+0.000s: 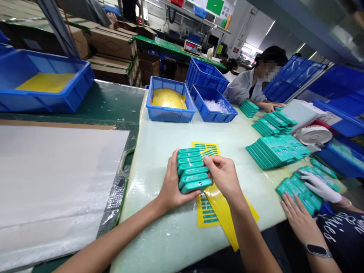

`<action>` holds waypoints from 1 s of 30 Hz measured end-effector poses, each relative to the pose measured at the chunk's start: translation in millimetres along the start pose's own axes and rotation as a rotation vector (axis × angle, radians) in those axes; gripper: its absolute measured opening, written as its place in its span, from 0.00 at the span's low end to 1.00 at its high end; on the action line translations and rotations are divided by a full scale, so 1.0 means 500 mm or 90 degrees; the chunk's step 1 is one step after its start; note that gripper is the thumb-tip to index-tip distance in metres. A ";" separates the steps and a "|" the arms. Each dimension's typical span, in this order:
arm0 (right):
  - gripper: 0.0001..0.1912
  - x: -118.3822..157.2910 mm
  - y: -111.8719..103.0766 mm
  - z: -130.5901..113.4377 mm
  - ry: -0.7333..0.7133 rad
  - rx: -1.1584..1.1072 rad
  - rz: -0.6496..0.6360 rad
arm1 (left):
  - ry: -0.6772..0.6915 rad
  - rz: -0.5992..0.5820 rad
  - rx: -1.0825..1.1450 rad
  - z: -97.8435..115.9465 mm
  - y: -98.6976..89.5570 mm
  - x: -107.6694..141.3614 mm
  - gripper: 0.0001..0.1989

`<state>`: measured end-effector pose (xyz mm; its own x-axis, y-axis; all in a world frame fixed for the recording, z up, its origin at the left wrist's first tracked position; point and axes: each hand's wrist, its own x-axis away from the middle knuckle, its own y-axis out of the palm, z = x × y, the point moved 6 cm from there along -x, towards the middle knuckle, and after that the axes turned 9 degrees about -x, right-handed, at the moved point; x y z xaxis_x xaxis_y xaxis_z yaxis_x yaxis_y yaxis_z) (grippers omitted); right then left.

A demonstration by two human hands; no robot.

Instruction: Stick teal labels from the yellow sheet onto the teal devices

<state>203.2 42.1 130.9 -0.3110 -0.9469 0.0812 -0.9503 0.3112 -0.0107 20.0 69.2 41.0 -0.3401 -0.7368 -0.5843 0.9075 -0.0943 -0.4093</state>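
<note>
My left hand (pixel 170 189) is wrapped round a stack of several flat teal cases (pixel 193 168), holding them tilted above the table with their narrow edges facing me. At the right end of the stack is my right hand (pixel 223 174), thumb and forefinger pinched together against the upper cases. Whatever may be between those fingertips is too small to make out. Beneath both hands lie yellow sheets (pixel 209 212) bearing rows of small teal labels. A plain yellow sheet (pixel 224 216) lies partly under my right forearm.
Blue bins (pixel 170 115) stand at the table's far edge, one holding yellow material. To the right are rows of teal cases (pixel 275 151) and a white fan (pixel 314 134). A co-worker's hands (pixel 304 220) touch cases at right; another person sits behind. White sheeting (pixel 57 182) lies left.
</note>
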 end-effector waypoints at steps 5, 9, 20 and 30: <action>0.21 -0.091 -0.157 0.032 -0.030 0.224 0.239 | 0.019 0.011 -0.015 -0.004 -0.002 0.001 0.71; 0.08 -0.141 -0.207 0.093 0.008 0.378 0.214 | 0.007 0.019 -0.029 -0.003 -0.004 -0.002 0.72; 0.14 -0.144 -0.167 0.177 0.029 0.588 0.190 | 0.011 0.032 -0.030 0.008 -0.008 -0.001 0.69; 0.14 -0.148 -0.163 0.187 0.011 0.620 0.191 | 0.011 0.029 -0.019 0.007 -0.005 -0.002 0.70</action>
<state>302.1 79.5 32.4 -0.5451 -0.8372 -0.0444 -0.4343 0.3273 -0.8392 18.9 67.9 45.3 -0.3023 -0.7285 -0.6147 0.9148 -0.0405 -0.4019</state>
